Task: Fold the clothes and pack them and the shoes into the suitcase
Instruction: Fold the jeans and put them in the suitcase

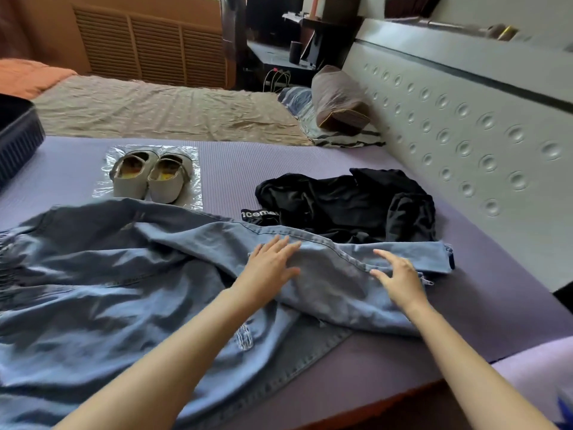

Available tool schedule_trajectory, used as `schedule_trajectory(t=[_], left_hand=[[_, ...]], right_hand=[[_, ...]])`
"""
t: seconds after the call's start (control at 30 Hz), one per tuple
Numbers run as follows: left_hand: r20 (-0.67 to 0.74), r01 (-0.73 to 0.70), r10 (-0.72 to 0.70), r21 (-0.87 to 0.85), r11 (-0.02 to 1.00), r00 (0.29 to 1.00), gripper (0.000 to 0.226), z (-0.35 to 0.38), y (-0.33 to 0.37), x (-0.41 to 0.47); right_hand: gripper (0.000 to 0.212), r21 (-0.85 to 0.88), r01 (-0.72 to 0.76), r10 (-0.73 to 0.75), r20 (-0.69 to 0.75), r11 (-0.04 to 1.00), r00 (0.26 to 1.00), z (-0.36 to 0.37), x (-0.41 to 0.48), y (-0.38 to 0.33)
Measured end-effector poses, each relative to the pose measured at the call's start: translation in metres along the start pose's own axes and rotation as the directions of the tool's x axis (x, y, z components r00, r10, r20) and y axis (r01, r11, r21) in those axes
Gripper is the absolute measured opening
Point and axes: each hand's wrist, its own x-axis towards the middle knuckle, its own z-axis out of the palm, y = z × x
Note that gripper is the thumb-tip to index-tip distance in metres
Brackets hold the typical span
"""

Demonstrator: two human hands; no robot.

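Jeans (pixel 124 274) are pressed flat, mid-frame.
Left hand (pixel 271 262) and right hand (pixel 400 274) are laid flat, fingers straight, nothing grasped.

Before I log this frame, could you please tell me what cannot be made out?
Suitcase: head view, cut by the left edge; contents unseen.
Jeans: head view, run off the left and bottom edges; forearms cover part.
Black garment: head view, crumpled, type unclear; jeans hide part of its label.
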Motion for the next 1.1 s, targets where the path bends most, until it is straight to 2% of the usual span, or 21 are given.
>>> schedule_trajectory(t=[0.1,0.2,0.33,0.43,0.57,0.7,0.77,0.8,0.87,0.93,1.0,1.1], left_hand=[[-0.003,0.001,-0.001,-0.043,0.999,1.000,0.058,0.001,-0.005,0.036],[-0.018,-0.017,0.016,-0.060,0.998,1.000,0.056,0.005,-0.012,0.060],[-0.126,-0.055,0.035,-0.163,0.985,0.991,0.034,0.010,-0.019,0.078],[-0.237,-0.052,-0.015,-0.277,0.960,0.971,0.022,0.010,-0.025,0.088],[-0.335,0.011,-0.141,-0.362,0.932,0.932,0.018,0.000,-0.023,0.111],[-0.475,0.096,-0.266,-0.352,0.931,0.838,0.021,-0.010,-0.013,0.150],[-0.506,0.160,-0.315,-0.326,0.932,0.803,0.028,-0.015,-0.005,0.170],[-0.505,0.183,-0.323,-0.306,0.934,0.800,0.035,-0.017,-0.002,0.177],[-0.476,0.203,-0.305,-0.254,0.946,0.825,0.046,-0.015,0.003,0.182],[-0.408,0.177,-0.255,-0.219,0.960,0.877,0.041,-0.003,0.005,0.173],[-0.364,0.091,-0.163,-0.207,0.974,0.917,0.032,0.018,0.007,0.150],[-0.374,-0.123,0.026,-0.239,0.963,0.927,0.027,0.049,0.020,0.092]], right_hand=[[0.049,-0.136,-0.005,0.010,0.037,0.991,0.999,-0.004,0.016,0.021],[0.030,-0.278,0.044,-0.036,0.032,0.959,0.999,-0.007,0.024,0.029],[0.017,-0.363,0.128,-0.102,0.091,0.923,0.991,-0.015,0.036,0.029],[0.013,-0.345,0.127,-0.133,0.008,0.930,0.991,-0.029,0.053,0.020],[0.012,-0.327,0.046,-0.108,-0.175,0.944,0.979,-0.050,0.092,-0.011],[0.013,-0.281,-0.032,-0.071,-0.348,0.959,0.935,-0.059,0.145,-0.039],[0.023,-0.242,-0.082,-0.011,-0.359,0.967,0.933,-0.054,0.171,-0.043],[0.033,-0.231,-0.092,0.018,-0.304,0.968,0.952,-0.049,0.182,-0.041],[0.055,-0.195,-0.100,0.085,-0.087,0.976,0.993,-0.033,0.194,-0.031],[0.058,-0.131,-0.122,0.129,0.046,0.984,0.991,-0.015,0.191,-0.016],[0.052,-0.063,-0.096,0.098,0.040,0.993,0.994,0.000,0.172,-0.002],[0.040,0.043,-0.036,0.040,-0.090,0.998,0.995,0.009,0.129,0.011]])
